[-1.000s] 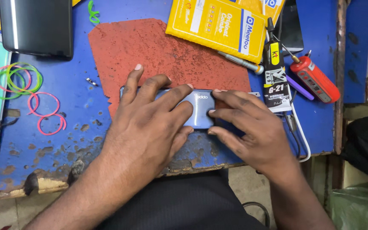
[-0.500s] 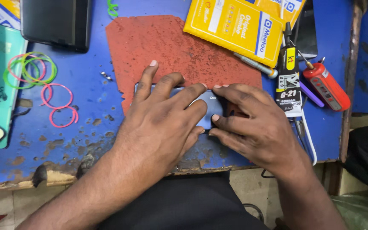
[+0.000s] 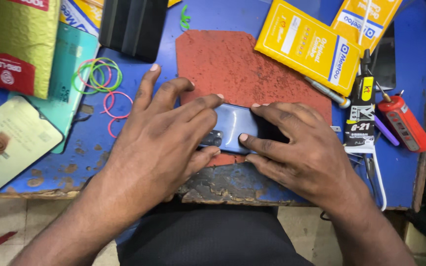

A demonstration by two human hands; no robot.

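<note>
At nine o'clock lie coloured rubber bands (image 3: 102,81) on the blue table (image 3: 55,162). The left hand (image 3: 159,133) lies flat, fingers spread and pressed down on a blue phone (image 3: 235,129), covering its left half. The phone rests face down at the six o'clock edge of a red mat (image 3: 232,64). The right hand (image 3: 299,148) presses its right half, fingers stretched out, thumb on the back. At three o'clock stand a glue tube (image 3: 361,113) and a red tool (image 3: 403,123).
</note>
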